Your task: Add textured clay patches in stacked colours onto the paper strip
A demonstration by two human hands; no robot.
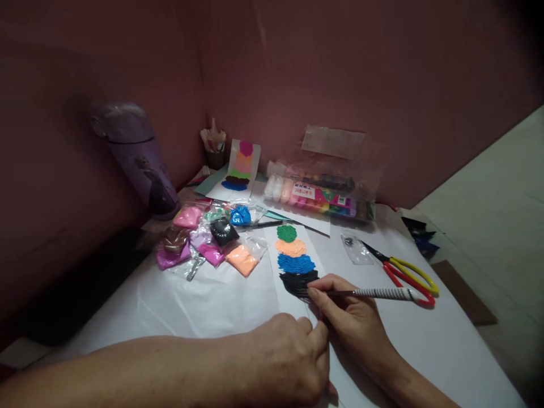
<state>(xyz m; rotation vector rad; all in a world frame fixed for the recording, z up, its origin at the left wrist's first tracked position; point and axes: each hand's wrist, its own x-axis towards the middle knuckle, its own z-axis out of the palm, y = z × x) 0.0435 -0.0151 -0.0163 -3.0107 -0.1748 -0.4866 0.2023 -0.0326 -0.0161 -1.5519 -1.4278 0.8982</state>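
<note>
A white paper strip (275,283) carries a column of ridged clay patches: green (287,233), peach (291,247), blue (296,263) and black (297,280). My right hand (352,311) pinches a slim metal fork-like tool (382,293) with a grey-and-white patterned handle. Its tip meets the lower part of the black clay; the exact tip shape is hard to make out. Below that, my left hand (293,354) rests closed on the lower part of the strip. Its curled fingers hide whatever they may hold.
Left of the strip lie clay packets (244,258). Behind stand a card with coloured clay (237,181), a clear clay case (318,195) and a cup of sticks (213,147). Scissors (395,269) and a small bag (357,249) lie right; a purple tumbler (138,158) stands left.
</note>
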